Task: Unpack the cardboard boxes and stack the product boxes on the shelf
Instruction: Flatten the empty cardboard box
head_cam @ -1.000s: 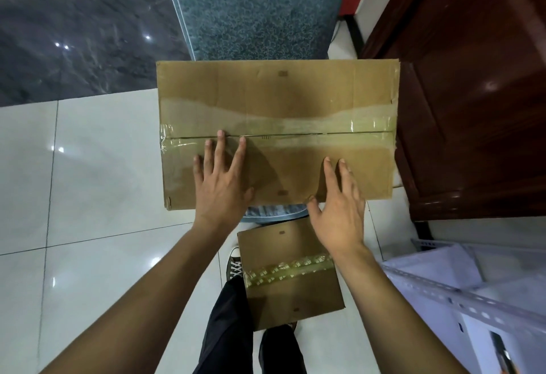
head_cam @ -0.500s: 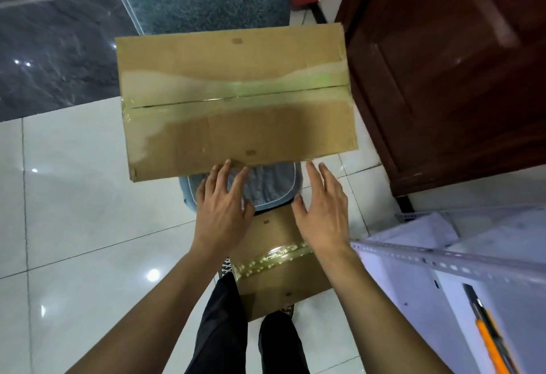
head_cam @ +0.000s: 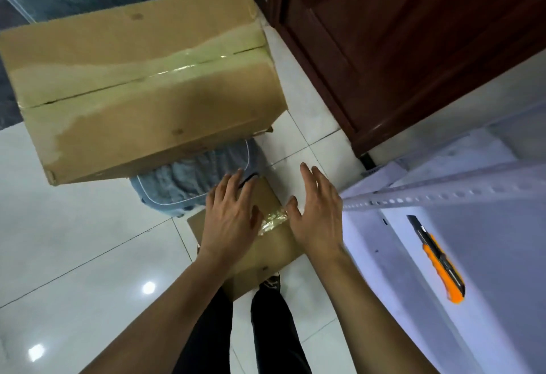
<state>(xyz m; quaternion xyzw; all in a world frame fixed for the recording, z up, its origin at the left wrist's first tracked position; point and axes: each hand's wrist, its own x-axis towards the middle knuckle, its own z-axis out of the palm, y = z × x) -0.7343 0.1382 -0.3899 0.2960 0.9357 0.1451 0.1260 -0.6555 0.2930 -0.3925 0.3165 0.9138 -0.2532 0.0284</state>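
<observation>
Both hands, left [head_cam: 230, 220] & right [head_cam: 317, 217], spread, gripping nothing, over small taped box [head_cam: 266, 251]; recommend fetching cutter [head_cam: 440, 261] from right shelf [head_cam: 428, 196] for tape

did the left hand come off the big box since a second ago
Yes. The left hand has pulled back from the big cardboard box toward the person; it is now over the small taped box by their feet.

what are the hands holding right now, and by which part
Nothing is held. The left hand and right hand are both open with fingers spread, over the small taped box; no fingers curl round it.
</observation>
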